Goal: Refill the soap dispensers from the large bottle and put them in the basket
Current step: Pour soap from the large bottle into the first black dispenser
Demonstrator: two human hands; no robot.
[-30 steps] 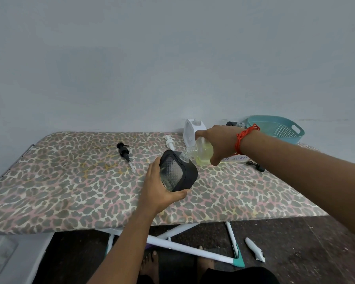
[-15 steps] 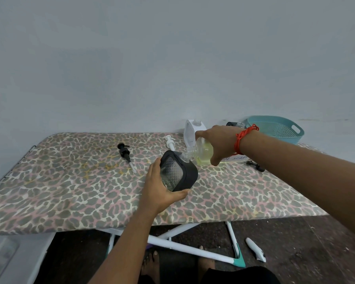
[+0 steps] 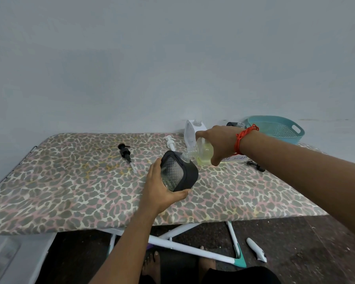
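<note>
Pour step. Left hand (image 3: 160, 193) curled round the black soap dispenser (image 3: 179, 174), thumb under its lower edge, holding it tilted over the leopard-print tabletop (image 3: 70, 191) with its open neck up and to the right. Right hand (image 3: 219, 142) gripped the large bottle (image 3: 203, 153) from above, long axis near horizontal, mouth pointing left and meeting the dispenser neck (yellow soap pooled low). Teal basket (image 3: 293, 138) sat far right, well apart from the dispenser, nearer the right arm.
</note>
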